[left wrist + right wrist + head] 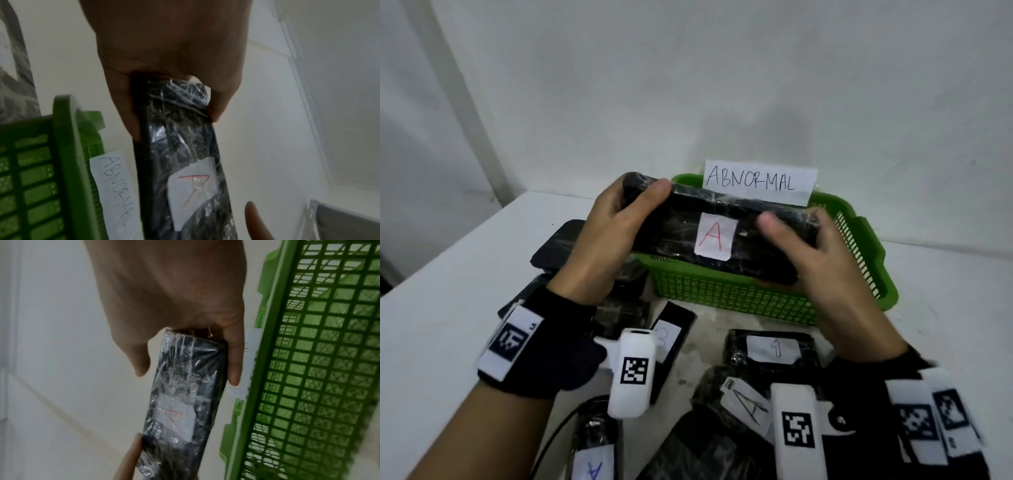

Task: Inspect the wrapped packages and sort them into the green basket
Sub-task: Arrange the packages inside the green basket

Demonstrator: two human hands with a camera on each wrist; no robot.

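Only the head view shows the other wrapped packages point(772, 349) lying on the desk point(441, 301) at 6 o'clock of the green basket point(729, 298). Both wrist views show fingers curled round the ends: left hand point(606, 240) and right hand point(822, 260) clamp the black package point(722, 236), labelled with a red A, above the basket's front rim.

One green basket point(739, 301), one held package, and a loose pile on the bench point(431, 325).

You hold one wrapped package point(674, 236) with a red "A" label. One green basket carries one "ABNORMAL" sign point(758, 183). On the near bench you can count four labelled packages: "3" point(671, 339), "1" point(772, 349), "A" point(748, 406), blue "A" point(594, 459). The dark stack at the left point(565, 246) overlaps too much to count.
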